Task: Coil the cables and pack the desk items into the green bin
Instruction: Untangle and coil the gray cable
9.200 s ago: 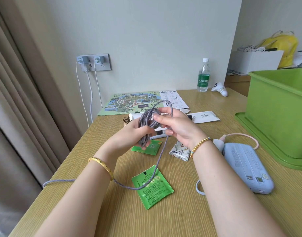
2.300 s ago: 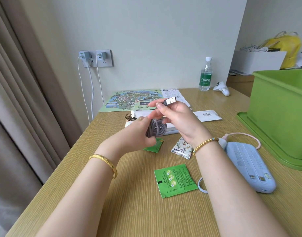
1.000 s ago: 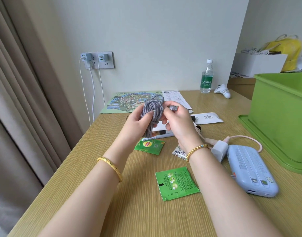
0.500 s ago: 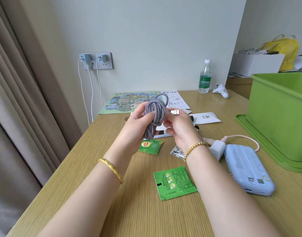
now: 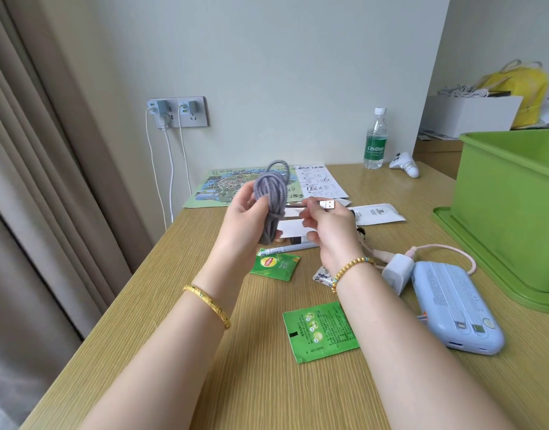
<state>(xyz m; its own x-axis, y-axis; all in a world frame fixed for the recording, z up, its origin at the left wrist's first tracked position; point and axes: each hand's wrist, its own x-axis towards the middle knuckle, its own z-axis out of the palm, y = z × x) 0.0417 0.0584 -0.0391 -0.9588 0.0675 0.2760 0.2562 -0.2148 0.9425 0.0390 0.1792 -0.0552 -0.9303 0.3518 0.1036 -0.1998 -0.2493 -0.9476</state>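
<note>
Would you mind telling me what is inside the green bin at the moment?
Only the green bin outer wall, rim and a strip of bare inner wall show. Its floor is hidden behind the near wall and cut off by the frame, so any contents cannot be seen.

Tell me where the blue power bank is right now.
In the head view, the blue power bank lies on the desk at the right, beside the right forearm, with the white charger plug at its far end and the green bin beyond.

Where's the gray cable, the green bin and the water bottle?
gray cable (image 5: 271, 201): head view, middle of the coiled bundle
green bin (image 5: 509, 212): head view, its near side wall
water bottle (image 5: 375, 148): head view, on its green label
</note>
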